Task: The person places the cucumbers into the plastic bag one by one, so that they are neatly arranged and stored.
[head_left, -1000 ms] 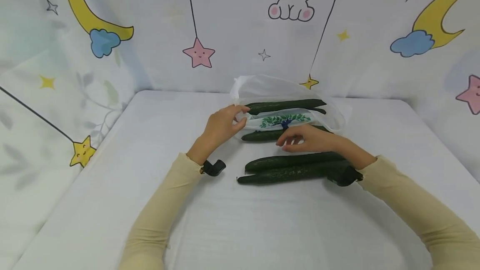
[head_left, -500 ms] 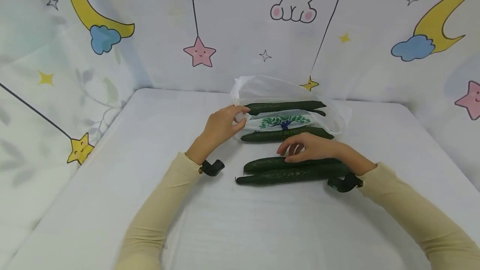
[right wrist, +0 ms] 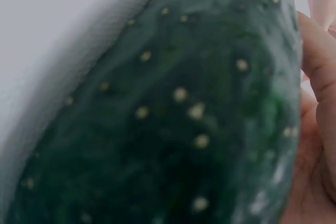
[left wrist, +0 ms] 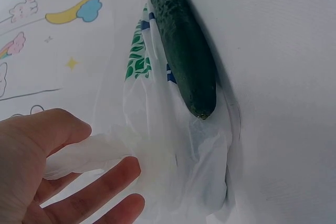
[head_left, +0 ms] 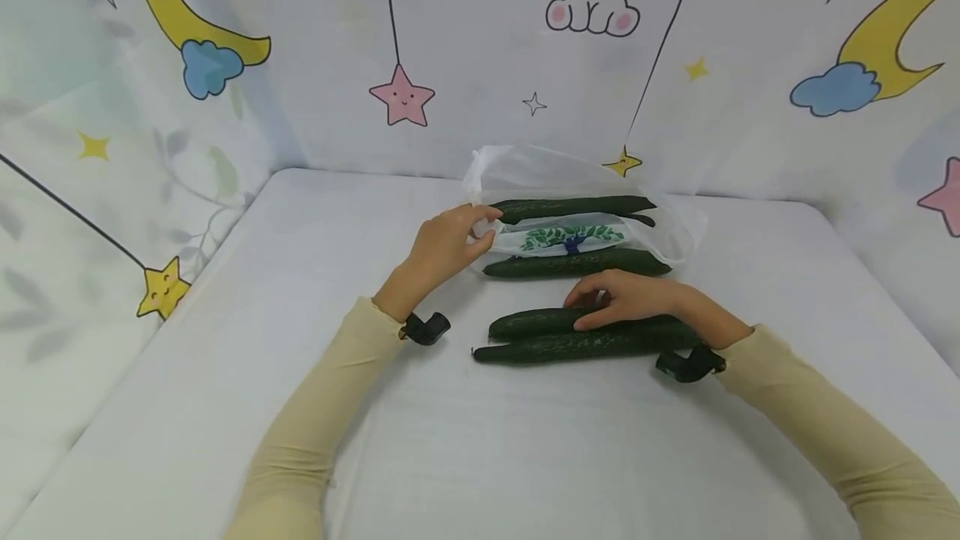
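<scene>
Holding the plastic bag at its left end, between thumb and curved fingers of the left hand. Curving the right hand over the blunt-tipped cucumber on the bag's near side; cannot tell whether gripping. Laid with long axis along the bag, pointing toward its left end, just beside the thin-tipped cucumber, aimed likewise, farther from the bag.

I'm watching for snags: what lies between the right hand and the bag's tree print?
A cucumber and some bare table, in the head view.
</scene>
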